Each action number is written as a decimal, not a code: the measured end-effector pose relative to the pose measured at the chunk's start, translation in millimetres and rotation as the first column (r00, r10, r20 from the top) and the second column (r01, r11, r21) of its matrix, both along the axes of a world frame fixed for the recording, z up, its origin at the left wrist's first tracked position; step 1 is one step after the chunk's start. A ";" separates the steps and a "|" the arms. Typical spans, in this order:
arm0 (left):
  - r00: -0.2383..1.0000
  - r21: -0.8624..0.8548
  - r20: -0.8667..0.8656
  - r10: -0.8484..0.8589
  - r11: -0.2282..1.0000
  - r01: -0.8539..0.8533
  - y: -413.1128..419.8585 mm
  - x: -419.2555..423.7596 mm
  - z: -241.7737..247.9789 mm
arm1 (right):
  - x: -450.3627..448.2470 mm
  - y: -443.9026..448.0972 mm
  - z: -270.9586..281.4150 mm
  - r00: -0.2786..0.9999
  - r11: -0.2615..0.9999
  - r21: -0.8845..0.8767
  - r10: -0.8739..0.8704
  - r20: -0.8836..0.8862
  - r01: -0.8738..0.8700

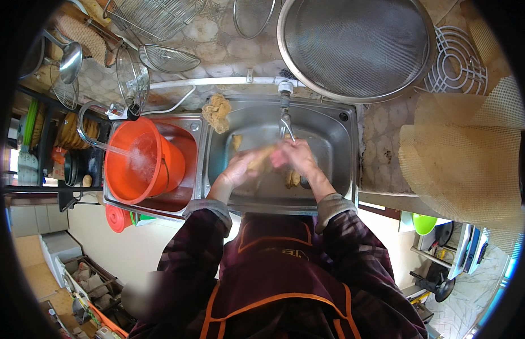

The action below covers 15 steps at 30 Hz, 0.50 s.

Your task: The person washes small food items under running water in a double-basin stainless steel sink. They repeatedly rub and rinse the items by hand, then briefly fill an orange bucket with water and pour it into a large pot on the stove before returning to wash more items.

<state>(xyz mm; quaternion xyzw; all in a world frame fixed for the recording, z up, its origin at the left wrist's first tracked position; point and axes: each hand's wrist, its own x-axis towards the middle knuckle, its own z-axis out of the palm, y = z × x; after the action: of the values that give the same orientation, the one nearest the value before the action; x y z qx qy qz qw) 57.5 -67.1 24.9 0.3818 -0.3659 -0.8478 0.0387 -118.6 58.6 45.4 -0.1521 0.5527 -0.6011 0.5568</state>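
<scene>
Over the right basin of a stainless steel sink (pixel 336 140), my left hand (pixel 239 167) holds a long tan piece (pixel 262 157), blurred by motion, perhaps a ginger root. My right hand (pixel 300 156) is at the other end of that piece, just below the metal tap (pixel 286 118). Its fingers are blurred, so I cannot tell whether they grip it. A knobbly tan piece (pixel 293 179) lies in the basin under my right wrist. Another small tan piece (pixel 237 142) rests at the basin's left side. A rough tan clump (pixel 217 113) sits on the back rim.
Water from a curved spout (pixel 81 127) runs into an orange bucket (pixel 173 161) tilted in the left basin. A large round mesh sieve (pixel 355 42) leans behind the tap. Wire strainers (pixel 169 58) and a ladle (pixel 71 63) hang at the left. Tan mesh sheets (pixel 457 156) lie at right.
</scene>
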 end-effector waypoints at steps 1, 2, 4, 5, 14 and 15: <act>1.000 -0.023 0.015 -0.012 1.000 0.013 -1.7 0.1 1.1 | -1.0 0.1 -3.0 0.998 1.000 -0.013 0.025 -0.051 -0.026; 0.999 -0.047 0.030 -0.025 0.999 0.026 -3.0 0.0 2.1 | -1.9 0.0 -7.8 0.994 0.998 -0.024 0.049 -0.101 -0.052; 0.994 -0.153 0.075 -0.081 0.984 0.092 -5.0 0.5 0.7 | -4.8 -0.8 -7.7 0.985 0.995 -0.021 0.097 -0.141 -0.101; 0.989 -0.205 0.100 -0.108 0.971 0.126 -5.4 0.8 -0.1 | -8.8 -1.6 -7.2 0.984 0.992 -0.008 0.122 -0.130 -0.124; 0.955 -0.415 0.254 -0.151 0.875 0.248 4.6 -5.7 35.1 | -8.2 0.0 12.0 0.955 0.993 0.054 0.117 -0.274 -0.106; 0.955 -0.403 0.249 -0.158 0.880 0.251 2.2 -3.3 29.9 | -6.0 -0.5 8.1 0.974 0.997 0.008 0.073 -0.215 -0.073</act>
<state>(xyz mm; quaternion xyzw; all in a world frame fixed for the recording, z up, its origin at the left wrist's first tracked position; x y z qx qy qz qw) 54.1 -64.9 54.8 0.4098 -0.5845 -0.7003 -0.0067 -124.5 58.1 53.6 -0.2364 0.6038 -0.5604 0.5153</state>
